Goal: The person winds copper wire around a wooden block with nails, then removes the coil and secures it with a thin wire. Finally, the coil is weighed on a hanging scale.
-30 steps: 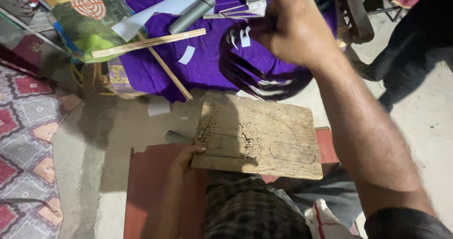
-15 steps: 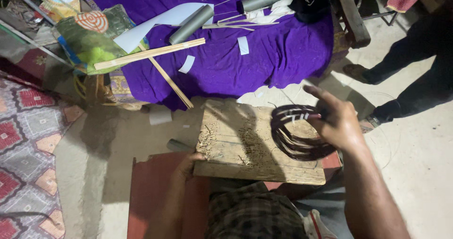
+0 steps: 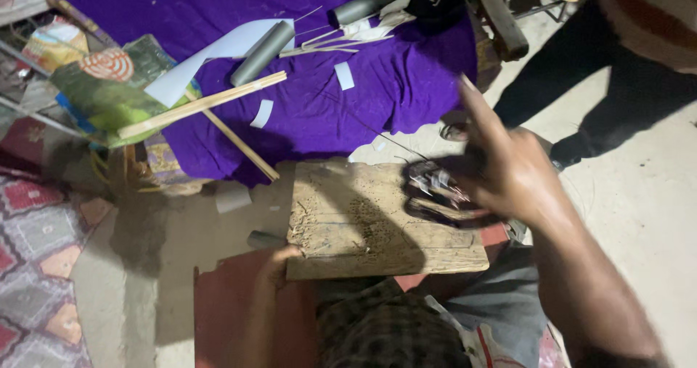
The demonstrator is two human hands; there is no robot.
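Lower centre of the frame: checked cloth [image 3: 385, 332] over the person's lap, a red mat [image 3: 225, 317] to its left. Left hand [image 3: 279, 263] rests at the near left corner of the worn wooden board [image 3: 370, 226], fingers curled against its edge; whether it grips or only steadies, cannot tell

Right of centre: right hand [image 3: 508, 172], blurred, forefinger lifted free, the other fingers closed around a dark coil of thin strips [image 3: 439, 194]. Coil sits at the board's right end, touching or just above the wood; blur hides which

Judgement on handling: the coil looks springy, so the grip wants to stay across several loops at once or they will splay. Bringing it down flat on the bare middle of the board, with the left hand pressing that corner so the board does not rock on the lap, seems the sound way

Further up: purple cloth [image 3: 319, 107] spread on the floor, scraps of white paper on it, two grey tubes [image 3: 263, 52], pale wooden sticks [image 3: 203, 107] crossing at upper left. Green printed sheet [image 3: 109, 85] beside them

Upper right: another person's dark trouser legs [image 3: 581, 85], well apart from the board
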